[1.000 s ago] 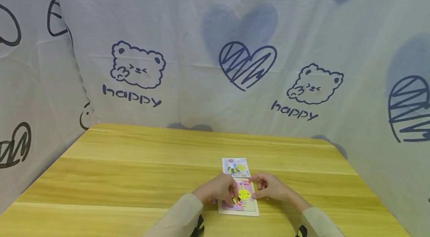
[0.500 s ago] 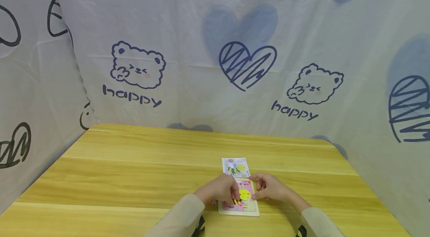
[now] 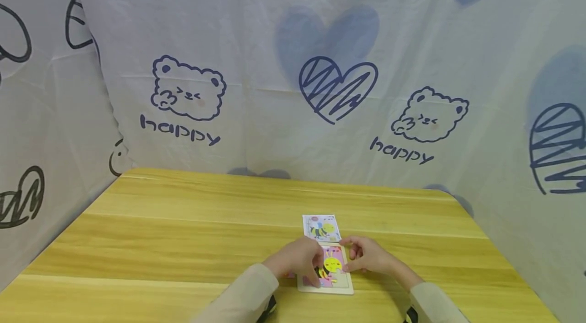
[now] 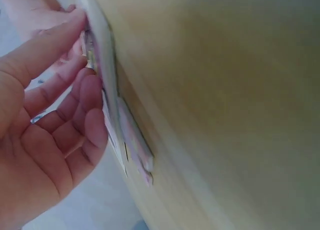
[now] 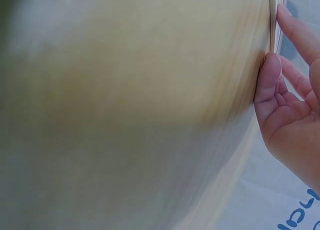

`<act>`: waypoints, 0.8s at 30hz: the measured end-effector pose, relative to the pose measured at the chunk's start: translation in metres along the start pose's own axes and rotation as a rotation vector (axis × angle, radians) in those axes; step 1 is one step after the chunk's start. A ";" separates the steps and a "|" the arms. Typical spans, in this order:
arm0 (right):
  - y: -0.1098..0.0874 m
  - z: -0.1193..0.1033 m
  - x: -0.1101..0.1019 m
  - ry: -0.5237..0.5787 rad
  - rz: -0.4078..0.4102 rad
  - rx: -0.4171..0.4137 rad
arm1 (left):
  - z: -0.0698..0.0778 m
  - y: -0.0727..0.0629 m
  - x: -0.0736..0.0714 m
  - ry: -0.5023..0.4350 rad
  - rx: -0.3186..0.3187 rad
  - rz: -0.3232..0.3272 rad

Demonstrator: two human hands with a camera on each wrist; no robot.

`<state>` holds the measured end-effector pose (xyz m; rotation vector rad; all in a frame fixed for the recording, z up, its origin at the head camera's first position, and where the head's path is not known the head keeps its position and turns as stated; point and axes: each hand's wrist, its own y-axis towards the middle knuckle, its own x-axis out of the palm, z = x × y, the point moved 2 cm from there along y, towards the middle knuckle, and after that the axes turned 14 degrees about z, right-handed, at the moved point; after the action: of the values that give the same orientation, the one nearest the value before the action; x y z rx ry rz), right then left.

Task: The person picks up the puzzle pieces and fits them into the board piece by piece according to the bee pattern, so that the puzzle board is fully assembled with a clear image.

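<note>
A shallow puzzle tray [image 3: 326,291] lies on the table, holding a pink jigsaw with a yellow bee [image 3: 332,264]. Its lower right part shows bare tray bottom. My left hand [image 3: 298,258] is over the tray's left side, thumb and index finger bent down onto a puzzle piece; in the left wrist view they pinch near the tray surface, and the piece is mostly hidden. With thumb and index finger my right hand [image 3: 370,256] grips the tray's right edge and far right corner. The right wrist view shows these fingers [image 5: 270,70] against the edge.
A printed picture card [image 3: 321,227] with the same bee lies just beyond the tray. Pink loose pieces [image 4: 134,135] lie on the wooden table [image 3: 183,241] left of the tray, partly behind my left hand. A patterned cloth [image 3: 256,135] hangs behind the table.
The left fingertips have shifted slightly toward the near edge of the tray, and more of the bee's striped body shows. The right hand and tray stay put.
</note>
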<state>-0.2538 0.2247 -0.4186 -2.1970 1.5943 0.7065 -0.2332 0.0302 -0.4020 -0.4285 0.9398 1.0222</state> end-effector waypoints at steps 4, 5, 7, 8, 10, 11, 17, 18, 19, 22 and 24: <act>0.000 0.001 0.000 -0.004 0.001 -0.005 | 0.002 -0.001 -0.001 0.062 0.035 -0.011; 0.000 0.001 0.000 -0.007 0.002 -0.008 | 0.002 -0.001 -0.001 0.069 0.037 -0.014; 0.000 0.001 0.000 -0.010 0.002 -0.011 | 0.003 -0.001 -0.001 0.091 0.048 -0.018; 0.000 0.001 0.000 -0.009 0.001 -0.010 | 0.004 -0.002 -0.001 0.102 0.054 -0.022; 0.000 0.001 0.000 -0.004 0.002 -0.005 | 0.005 -0.002 -0.001 0.126 0.069 -0.023; 0.000 0.001 0.000 0.000 0.000 -0.004 | 0.005 -0.002 -0.001 0.148 0.082 -0.022; 0.000 0.002 -0.001 0.005 -0.006 -0.017 | 0.006 -0.002 0.001 0.233 0.130 0.005; 0.000 0.002 0.000 0.003 -0.006 -0.019 | 0.006 -0.002 0.001 0.237 0.134 0.010; 0.000 0.002 0.000 0.001 -0.005 -0.019 | 0.006 -0.002 0.001 0.238 0.137 0.013; 0.000 0.002 0.000 0.002 -0.005 -0.016 | 0.005 -0.003 0.001 0.201 0.131 0.011; 0.000 0.002 0.000 0.002 -0.006 -0.017 | 0.005 -0.003 0.001 0.165 0.118 0.008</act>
<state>-0.2545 0.2256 -0.4203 -2.2143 1.5882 0.7185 -0.2278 0.0329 -0.4002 -0.4150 1.1445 0.9437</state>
